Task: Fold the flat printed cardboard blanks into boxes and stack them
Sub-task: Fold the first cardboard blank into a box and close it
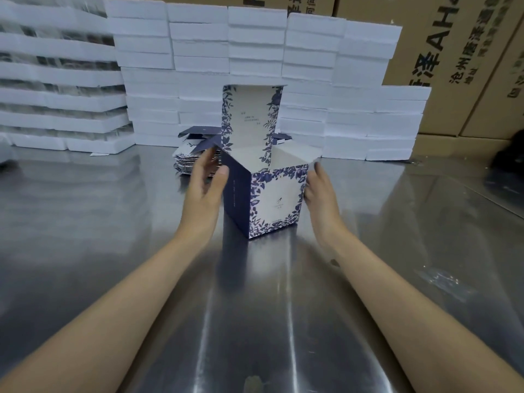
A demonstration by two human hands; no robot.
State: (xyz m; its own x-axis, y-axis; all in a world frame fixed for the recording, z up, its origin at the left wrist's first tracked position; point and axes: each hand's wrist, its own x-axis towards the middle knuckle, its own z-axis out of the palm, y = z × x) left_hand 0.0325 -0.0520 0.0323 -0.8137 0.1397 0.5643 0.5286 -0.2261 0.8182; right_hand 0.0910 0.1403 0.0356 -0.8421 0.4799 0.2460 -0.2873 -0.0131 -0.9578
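Blue and white card makes up the box [276,199], which stands in the middle of the shiny metal table [113,222]. Its top is not closed yet. The tall lid flap [249,117] sticks straight up at the box's 12 o'clock side.

The left hand [208,182] is at the box's 9 o'clock. Its fingers are straight and spread apart, and only the thumb touches the dark blue wall. The right hand [319,194] is at 3 o'clock, right against the flowered wall. One finger points up, and the others lie by the wall, partly hidden. They look loose, not clamped on anything.

The table looks slippery and the box looks light. If one hand pushes harder than the other, I think the box could slide or spin away. A hard squeeze could dent the thin walls. The tall flap could crease in the wrong place if it is pushed down crooked.

The pile of flat blanks [192,157] sits close behind, at 11 o'clock. A big shove could knock the box into it and mess it up. The white foam blocks [198,66] stand farther back at 12 o'clock.
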